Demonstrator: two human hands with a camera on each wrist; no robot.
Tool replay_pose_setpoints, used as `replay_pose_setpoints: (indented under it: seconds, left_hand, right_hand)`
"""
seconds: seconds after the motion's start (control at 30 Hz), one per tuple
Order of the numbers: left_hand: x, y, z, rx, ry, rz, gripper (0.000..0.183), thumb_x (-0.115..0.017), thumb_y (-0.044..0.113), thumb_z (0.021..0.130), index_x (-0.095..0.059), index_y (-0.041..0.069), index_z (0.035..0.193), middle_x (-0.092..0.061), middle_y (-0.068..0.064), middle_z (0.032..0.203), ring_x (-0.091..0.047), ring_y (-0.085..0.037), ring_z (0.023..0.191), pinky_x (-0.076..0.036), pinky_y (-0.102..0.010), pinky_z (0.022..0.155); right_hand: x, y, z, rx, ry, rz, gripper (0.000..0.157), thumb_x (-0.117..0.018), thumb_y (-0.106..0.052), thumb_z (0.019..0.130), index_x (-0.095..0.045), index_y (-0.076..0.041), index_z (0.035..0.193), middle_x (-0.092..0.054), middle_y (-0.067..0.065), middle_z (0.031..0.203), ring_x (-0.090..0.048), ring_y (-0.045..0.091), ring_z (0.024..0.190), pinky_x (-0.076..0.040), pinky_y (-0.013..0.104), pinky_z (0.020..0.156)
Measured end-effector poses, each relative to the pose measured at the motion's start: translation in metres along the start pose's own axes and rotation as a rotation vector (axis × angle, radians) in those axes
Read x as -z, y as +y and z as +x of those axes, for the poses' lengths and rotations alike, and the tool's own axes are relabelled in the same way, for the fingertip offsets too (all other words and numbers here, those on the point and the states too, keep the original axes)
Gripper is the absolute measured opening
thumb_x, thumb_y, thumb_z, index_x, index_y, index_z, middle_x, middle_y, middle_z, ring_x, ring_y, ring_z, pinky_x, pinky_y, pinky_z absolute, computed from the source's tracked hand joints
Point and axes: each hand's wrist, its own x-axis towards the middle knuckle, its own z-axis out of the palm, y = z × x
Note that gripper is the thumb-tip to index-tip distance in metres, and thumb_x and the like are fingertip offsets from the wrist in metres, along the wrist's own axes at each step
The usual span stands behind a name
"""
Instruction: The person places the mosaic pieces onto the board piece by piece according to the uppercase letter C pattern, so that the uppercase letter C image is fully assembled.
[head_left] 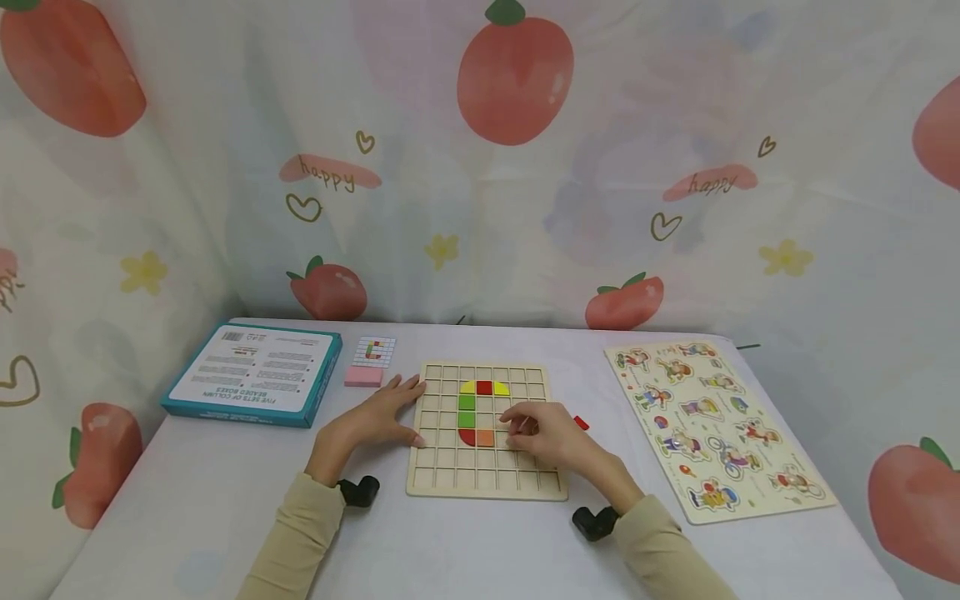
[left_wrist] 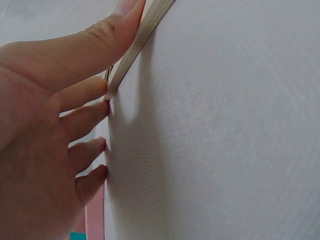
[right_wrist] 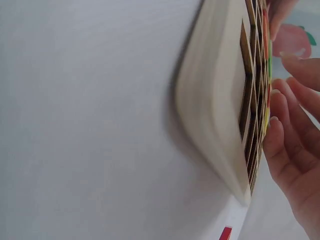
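A square wooden grid board [head_left: 442,483] lies on the table. Colored tiles stand in its cells: a red square [head_left: 484,387] between yellow rounded corners, two green squares [head_left: 467,412] down the left, a dark red rounded corner [head_left: 467,437] and an orange square [head_left: 486,438] at the bottom. My left hand [head_left: 381,414] rests at the board's left edge, thumb and fingers spread; in the left wrist view its thumb [left_wrist: 117,37] touches the rim. Over the right part of the board, my right hand [head_left: 551,433] has loosely bent fingers beside the orange tile, with no piece showing between them.
A loose red piece [head_left: 581,422] lies right of the board. Behind my left hand are a pattern card [head_left: 374,351] and a pink block [head_left: 363,377]. A teal-edged box [head_left: 251,375] stands at left, a picture puzzle board [head_left: 712,425] at right. Curtains [head_left: 480,233] enclose the table.
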Motion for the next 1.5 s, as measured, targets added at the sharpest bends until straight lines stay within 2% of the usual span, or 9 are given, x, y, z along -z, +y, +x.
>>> replay_pose_setpoints:
  seconds: [0.27,0.6,0.77,1.0,1.3,1.5]
  left_hand:
    - [0.001,-0.003,-0.001,0.007,0.002,-0.006,0.098,-0.088,0.031,0.082,-0.034,0.01,0.161,-0.022,-0.008,0.172,-0.006,-0.039,0.16,-0.016,-0.063,0.125]
    - [0.001,-0.002,0.0,0.014,0.0,-0.01,0.097,-0.087,0.032,0.082,-0.034,0.012,0.161,-0.022,-0.008,0.172,-0.005,-0.037,0.161,-0.016,-0.063,0.125]
    - [0.002,0.0,-0.001,0.021,0.0,-0.014,0.096,-0.087,0.032,0.082,-0.035,0.013,0.161,-0.023,-0.008,0.172,-0.005,-0.037,0.161,-0.016,-0.064,0.125]
    - [0.002,0.0,-0.001,0.018,-0.001,-0.023,0.095,-0.087,0.03,0.083,-0.036,0.012,0.161,-0.023,-0.008,0.172,-0.005,-0.037,0.161,-0.015,-0.063,0.125]
    - [0.002,0.001,-0.001,0.014,-0.001,-0.014,0.097,-0.087,0.032,0.083,-0.034,0.013,0.162,-0.022,-0.008,0.172,-0.004,-0.037,0.161,-0.015,-0.064,0.125]
    - [0.002,0.002,-0.001,0.013,-0.005,-0.009,0.096,-0.087,0.031,0.083,-0.034,0.012,0.162,-0.022,-0.008,0.172,-0.005,-0.037,0.161,-0.015,-0.063,0.126]
  right_hand:
    - [0.014,0.015,-0.009,0.017,0.045,-0.032,0.025,-0.079,-0.008,0.088,-0.074,-0.005,0.112,-0.069,0.0,0.092,-0.058,0.01,0.079,-0.05,0.023,0.07]
    - [0.043,0.042,-0.017,-0.063,0.117,-0.107,0.029,-0.08,-0.009,0.087,-0.074,-0.005,0.116,-0.072,0.007,0.107,-0.056,0.014,0.081,-0.047,0.023,0.067]
    - [0.051,0.052,-0.019,-0.101,0.114,-0.124,0.034,-0.081,-0.01,0.086,-0.072,-0.003,0.118,-0.07,0.011,0.108,-0.055,0.015,0.081,-0.047,0.024,0.068]
    - [0.055,0.059,-0.02,-0.151,0.065,-0.13,0.041,-0.085,-0.016,0.084,-0.07,-0.001,0.12,-0.066,0.011,0.105,-0.052,0.018,0.082,-0.045,0.026,0.069]
    - [0.056,0.06,-0.021,-0.169,0.066,-0.156,0.03,-0.083,-0.009,0.084,-0.072,0.0,0.11,-0.066,0.008,0.098,-0.054,0.017,0.082,-0.047,0.026,0.069]
    - [0.057,0.059,-0.022,-0.216,0.054,-0.141,0.021,-0.08,-0.005,0.086,-0.073,-0.001,0.105,-0.066,0.007,0.091,-0.055,0.017,0.081,-0.048,0.026,0.07]
